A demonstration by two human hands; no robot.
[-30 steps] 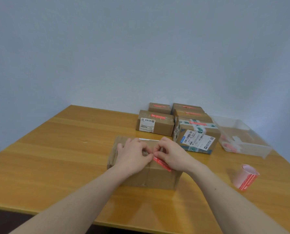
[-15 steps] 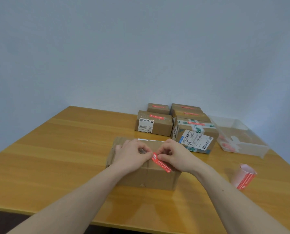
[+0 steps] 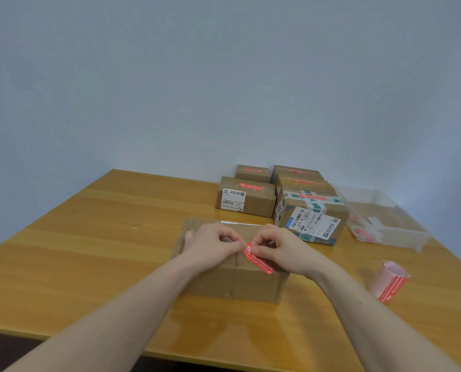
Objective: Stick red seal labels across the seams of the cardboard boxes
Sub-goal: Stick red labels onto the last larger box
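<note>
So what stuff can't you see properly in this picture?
Head view only:
- Seam on top of the near box: covered by the left hand and right hand.
- Upper end of the red label: hidden in their grip.
- Print on the label and on the shipping sticker: too small to read.
- Pink scraps in the clear tray: blurred by its wall.
- Roll of labels: how many remain is unclear.

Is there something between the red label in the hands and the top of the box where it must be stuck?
Nothing visible does. Both the left hand and the right hand pinch the red seal label directly over the cardboard box. Whether its near end already touches the cardboard cannot be told.
</note>
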